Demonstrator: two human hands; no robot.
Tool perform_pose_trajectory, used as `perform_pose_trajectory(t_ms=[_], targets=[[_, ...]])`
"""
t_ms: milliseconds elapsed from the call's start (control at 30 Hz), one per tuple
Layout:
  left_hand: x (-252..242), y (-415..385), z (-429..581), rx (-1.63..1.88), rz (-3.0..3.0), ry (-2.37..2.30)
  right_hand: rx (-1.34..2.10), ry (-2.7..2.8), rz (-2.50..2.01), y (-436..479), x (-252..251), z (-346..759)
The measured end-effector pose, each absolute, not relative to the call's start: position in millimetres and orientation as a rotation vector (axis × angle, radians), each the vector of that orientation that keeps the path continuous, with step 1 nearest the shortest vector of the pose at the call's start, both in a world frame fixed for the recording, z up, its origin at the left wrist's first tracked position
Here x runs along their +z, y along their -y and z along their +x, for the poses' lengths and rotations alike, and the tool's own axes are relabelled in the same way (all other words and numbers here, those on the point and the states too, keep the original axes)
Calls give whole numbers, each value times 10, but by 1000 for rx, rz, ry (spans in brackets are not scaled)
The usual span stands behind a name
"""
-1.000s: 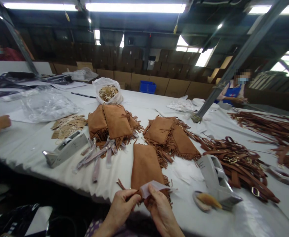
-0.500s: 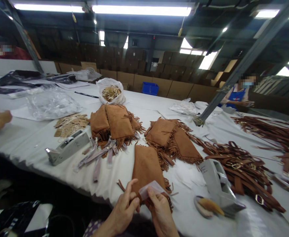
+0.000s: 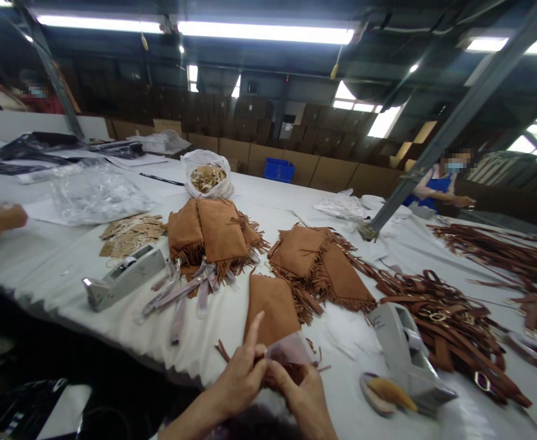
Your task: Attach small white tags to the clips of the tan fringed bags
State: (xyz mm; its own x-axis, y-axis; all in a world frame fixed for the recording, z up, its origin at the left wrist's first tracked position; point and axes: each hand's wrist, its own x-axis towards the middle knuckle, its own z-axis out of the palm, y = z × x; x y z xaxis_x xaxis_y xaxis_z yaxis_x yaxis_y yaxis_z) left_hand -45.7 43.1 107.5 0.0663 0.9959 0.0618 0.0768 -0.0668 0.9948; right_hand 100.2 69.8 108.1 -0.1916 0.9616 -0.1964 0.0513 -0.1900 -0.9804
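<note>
At the table's front edge lies a brown suede fringed bag (image 3: 271, 305), its lower end partly hidden by my hands. Over that end is a small, clear plastic sleeve (image 3: 291, 349). My right hand (image 3: 307, 391) pinches the sleeve's near edge between thumb and fingers. Beside it, my left hand (image 3: 243, 376) grips the sleeve's left corner, with the index finger pointing up and the other fingers curled. The two thumbs nearly meet. What lies beneath the sleeve, between the hands, is hard to make out.
Fringed bags are piled at centre-left (image 3: 222, 229) and centre-right (image 3: 321, 256). Tape dispensers stand left (image 3: 124, 275) and right (image 3: 403, 342). Brown straps (image 3: 443, 311) cover the right side. Cardboard tags (image 3: 133, 235) lie near a plastic bag (image 3: 94, 192). Another person's hand (image 3: 5, 220) is at far left.
My left hand has moved right and closed onto the sleeve's corner. The sleeve has shifted slightly right, and my right thumb has slid down to its near edge.
</note>
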Motion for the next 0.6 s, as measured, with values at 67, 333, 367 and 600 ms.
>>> perform_pose_trajectory(t_ms=[67, 333, 367, 600], targets=[[1114, -481, -451, 1151, 1387, -1167, 1488, 1271, -1281, -734, 1211, 1029], [902, -393, -662, 814, 1726, -1276, 1293, 1237, -1370, -841, 1431, 1189], [846, -382, -671, 816, 1700, -1272, 1267, 1245, -1374, -850, 1437, 1192], [667, -426, -586, 902, 1482, -1149, 1194, 1433, -1332, -867, 1243, 1116]])
